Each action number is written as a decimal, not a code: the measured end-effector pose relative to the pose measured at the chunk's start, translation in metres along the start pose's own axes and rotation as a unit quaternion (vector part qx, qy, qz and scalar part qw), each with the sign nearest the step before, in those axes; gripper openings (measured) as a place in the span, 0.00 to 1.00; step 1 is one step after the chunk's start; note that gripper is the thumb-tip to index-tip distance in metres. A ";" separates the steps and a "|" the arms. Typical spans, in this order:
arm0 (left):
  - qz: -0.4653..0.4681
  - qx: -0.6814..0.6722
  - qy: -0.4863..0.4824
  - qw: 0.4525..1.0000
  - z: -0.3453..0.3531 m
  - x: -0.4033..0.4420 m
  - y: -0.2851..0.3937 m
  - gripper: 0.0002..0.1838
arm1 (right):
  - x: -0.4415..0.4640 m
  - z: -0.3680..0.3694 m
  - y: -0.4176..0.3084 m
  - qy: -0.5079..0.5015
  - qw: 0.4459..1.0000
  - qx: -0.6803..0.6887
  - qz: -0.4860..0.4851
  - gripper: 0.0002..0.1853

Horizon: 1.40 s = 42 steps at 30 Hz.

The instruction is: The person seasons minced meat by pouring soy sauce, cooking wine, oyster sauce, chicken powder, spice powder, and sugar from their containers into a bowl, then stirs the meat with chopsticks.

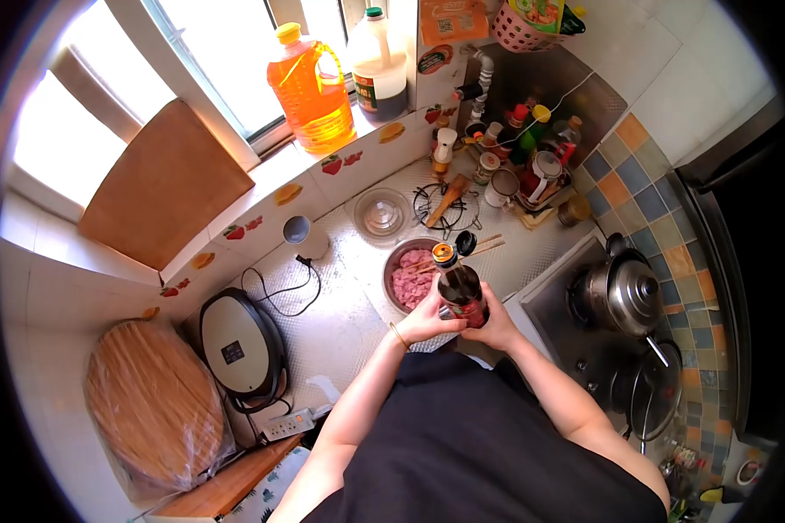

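Observation:
Both of my hands are wrapped round a dark glass bottle with a red label and an orange-topped neck; its black cap is flipped up. My left hand grips it from the left and my right hand from the right. Just behind the bottle, a metal bowl holds pink minced meat. Chopsticks lie across the bowl, their ends pointing right. Part of the bowl is hidden by the bottle and my left hand.
A glass lid and a wire rack with a wooden spatula lie behind the bowl. Seasoning bottles crowd the back corner. Right is a stove with a pot; left are a grey cup and an electric pan.

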<state>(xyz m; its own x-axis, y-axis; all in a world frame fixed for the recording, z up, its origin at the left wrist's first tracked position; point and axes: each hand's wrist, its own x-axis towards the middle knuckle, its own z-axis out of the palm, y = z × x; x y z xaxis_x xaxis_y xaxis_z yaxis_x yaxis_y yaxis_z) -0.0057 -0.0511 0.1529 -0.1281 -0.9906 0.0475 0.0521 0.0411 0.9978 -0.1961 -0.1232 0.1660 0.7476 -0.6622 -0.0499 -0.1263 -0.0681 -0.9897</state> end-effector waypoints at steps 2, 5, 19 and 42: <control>0.003 -0.074 0.030 0.997 0.008 -0.004 0.005 0.53 | -0.004 -0.002 0.005 0.010 1.000 0.003 0.018 0.41; -0.020 -0.066 0.013 0.998 0.004 -0.011 -0.013 0.53 | -0.006 -0.006 0.021 0.027 0.998 -0.054 -0.003 0.41; -0.140 -0.293 0.022 0.946 0.033 -0.033 -0.093 0.43 | -0.021 -0.010 0.088 0.060 0.981 -0.169 0.069 0.37; -0.243 -0.372 -0.026 0.895 0.060 -0.022 -0.124 0.38 | -0.050 -0.035 0.101 0.015 0.944 -0.312 0.108 0.39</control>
<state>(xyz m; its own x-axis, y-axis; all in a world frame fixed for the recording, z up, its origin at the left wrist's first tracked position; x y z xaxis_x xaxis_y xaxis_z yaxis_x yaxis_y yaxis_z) -0.0690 -0.0267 0.0312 -0.3602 -0.8598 -0.3619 0.6208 -0.5105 0.5949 -0.2685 -0.1232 0.0733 0.6433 -0.7309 -0.2279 -0.6399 -0.3499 -0.6842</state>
